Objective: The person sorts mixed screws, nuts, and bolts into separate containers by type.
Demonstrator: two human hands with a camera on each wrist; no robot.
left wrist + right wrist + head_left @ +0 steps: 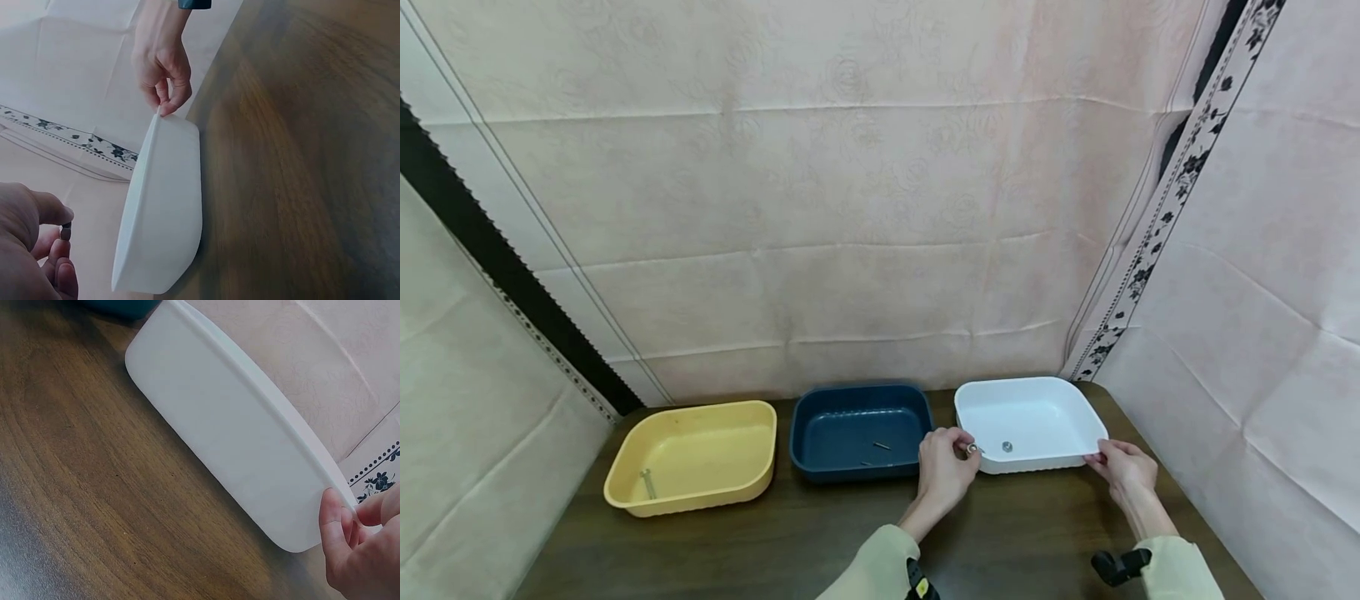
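My left hand (pixel 946 468) pinches a small metal nut (pixel 65 232) between thumb and fingers, over the near left corner of the white tray (pixel 1030 463). Another small round metal piece, which looks like a nut (pixel 1007 447), lies on the floor of that tray. At the near right corner, my right hand (pixel 1126 471) grips the tray's rim between thumb and fingers. In the right wrist view its fingers (pixel 334 519) lie against the outer wall, while the tray's inside is hidden there.
A dark blue tray (pixel 861 475) stands in the middle with small thin metal pieces (pixel 882 446) inside. The yellow tray (pixel 700 502) at left holds a bolt (pixel 648 483). All three stand on a brown wooden table (pixel 760 550), with cloth walls behind and at both sides.
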